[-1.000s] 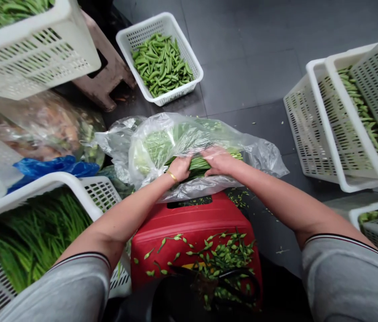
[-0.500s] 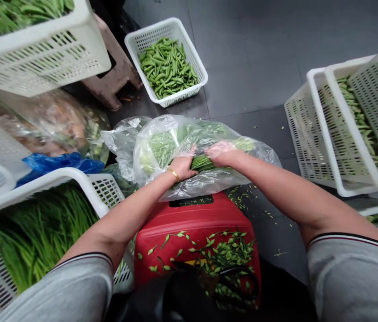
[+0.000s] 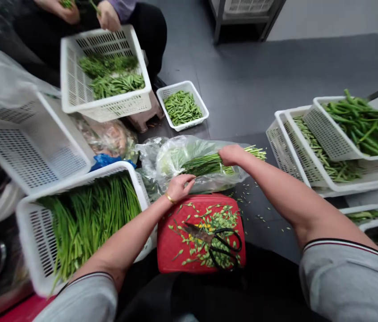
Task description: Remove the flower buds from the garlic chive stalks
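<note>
My right hand (image 3: 231,154) is shut around a bundle of green stalks (image 3: 205,164), drawing it rightward out of a clear plastic bag (image 3: 175,156); the stalk tips stick out past the hand. My left hand (image 3: 179,186) presses on the near edge of the bag, fingers loosely curled on the plastic. Just below stands a red stool (image 3: 169,243) strewn with cut green bits, with black-handled scissors (image 3: 216,243) lying on it.
A white basket of long green stalks (image 3: 81,219) sits at my left. Stacked white baskets with greens (image 3: 336,147) stand at right. A small basket of pods (image 3: 182,107) and a bigger basket (image 3: 105,76) lie ahead, where another person sits handling greens.
The view has lifted and widened. My right hand has pulled the bundle to the right, partly out of the bag. My left hand slid back to the bag's near edge.
</note>
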Action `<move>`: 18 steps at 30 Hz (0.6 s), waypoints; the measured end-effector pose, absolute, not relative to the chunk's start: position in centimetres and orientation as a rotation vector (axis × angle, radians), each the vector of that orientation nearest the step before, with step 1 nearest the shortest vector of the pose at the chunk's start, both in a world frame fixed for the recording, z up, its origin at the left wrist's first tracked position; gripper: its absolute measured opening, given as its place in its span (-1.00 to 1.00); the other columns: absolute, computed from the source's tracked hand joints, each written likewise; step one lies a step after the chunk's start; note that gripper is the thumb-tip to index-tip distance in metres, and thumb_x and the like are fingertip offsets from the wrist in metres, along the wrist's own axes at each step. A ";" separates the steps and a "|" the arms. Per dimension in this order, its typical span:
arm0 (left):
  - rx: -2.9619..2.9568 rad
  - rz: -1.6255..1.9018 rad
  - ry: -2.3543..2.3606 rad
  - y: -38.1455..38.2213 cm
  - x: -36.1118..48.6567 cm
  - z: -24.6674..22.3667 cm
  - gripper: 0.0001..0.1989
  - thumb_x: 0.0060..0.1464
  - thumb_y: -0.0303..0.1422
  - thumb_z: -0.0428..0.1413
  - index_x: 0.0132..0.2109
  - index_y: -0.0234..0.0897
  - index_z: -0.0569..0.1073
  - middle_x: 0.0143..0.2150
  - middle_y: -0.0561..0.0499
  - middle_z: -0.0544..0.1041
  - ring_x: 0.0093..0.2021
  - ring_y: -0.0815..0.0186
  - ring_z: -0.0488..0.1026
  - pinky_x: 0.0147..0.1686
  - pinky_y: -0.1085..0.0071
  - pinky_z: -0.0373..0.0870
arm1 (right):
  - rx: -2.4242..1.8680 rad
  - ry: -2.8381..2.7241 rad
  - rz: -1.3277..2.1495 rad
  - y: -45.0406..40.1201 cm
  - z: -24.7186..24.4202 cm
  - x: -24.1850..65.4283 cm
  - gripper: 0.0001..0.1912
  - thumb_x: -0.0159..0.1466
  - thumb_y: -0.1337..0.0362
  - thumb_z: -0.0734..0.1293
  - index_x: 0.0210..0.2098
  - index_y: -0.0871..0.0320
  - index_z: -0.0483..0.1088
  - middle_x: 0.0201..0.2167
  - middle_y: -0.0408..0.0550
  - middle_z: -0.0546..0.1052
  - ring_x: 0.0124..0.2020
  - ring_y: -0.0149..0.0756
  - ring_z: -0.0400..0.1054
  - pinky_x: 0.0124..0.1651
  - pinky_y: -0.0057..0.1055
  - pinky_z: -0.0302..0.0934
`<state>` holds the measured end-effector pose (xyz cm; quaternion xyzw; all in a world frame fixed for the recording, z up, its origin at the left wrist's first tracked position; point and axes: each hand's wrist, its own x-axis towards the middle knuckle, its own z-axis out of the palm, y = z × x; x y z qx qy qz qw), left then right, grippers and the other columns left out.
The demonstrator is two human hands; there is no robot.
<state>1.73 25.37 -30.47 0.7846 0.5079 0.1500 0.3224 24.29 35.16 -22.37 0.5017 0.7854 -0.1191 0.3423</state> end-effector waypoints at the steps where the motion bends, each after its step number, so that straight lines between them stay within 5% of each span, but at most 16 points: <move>1: 2.051 0.414 1.314 24.5 1.6 -30.1 -0.74 0.20 -0.36 0.01 -0.04 -0.30 0.52 -0.11 -0.12 0.62 -0.12 0.27 0.55 -0.05 0.36 0.43 | 1.325 2.035 -0.303 34.9 -21.1 24.5 -0.61 0.12 0.46 0.28 -0.06 0.29 0.52 -0.11 0.25 0.57 -0.08 -0.06 0.49 -0.11 -0.29 0.36; 7: 1.859 0.196 1.421 21.9 1.4 -28.0 -0.72 0.14 -0.34 0.04 -0.08 -0.30 0.56 -0.29 -0.04 0.63 -0.28 0.27 0.54 -0.16 0.38 0.44 | 1.439 1.996 -0.246 32.9 -13.8 24.6 -0.58 0.10 0.42 0.32 -0.03 0.27 0.49 -0.07 0.21 0.56 -0.02 -0.05 0.46 -0.08 -0.30 0.36; 13: 1.846 0.251 1.418 20.7 2.4 -26.1 -0.67 0.10 -0.37 0.05 -0.01 -0.29 0.55 -0.08 -0.08 0.61 -0.10 0.21 0.52 -0.01 0.34 0.38 | 1.551 2.028 -0.230 29.8 -9.5 23.8 -0.57 0.05 0.46 0.33 -0.06 0.25 0.49 -0.07 0.22 0.55 0.00 -0.01 0.44 -0.03 -0.23 0.33; 18: 1.812 0.248 1.331 19.5 2.8 -23.8 -0.76 -0.01 -0.37 0.13 -0.18 -0.29 0.60 -0.26 -0.03 0.63 -0.21 0.20 0.52 -0.10 0.34 0.40 | 1.742 2.071 -0.310 27.1 -5.9 23.6 -0.71 -0.09 0.56 0.34 -0.35 0.26 0.52 -0.18 0.24 0.56 0.00 0.09 0.41 0.03 -0.10 0.26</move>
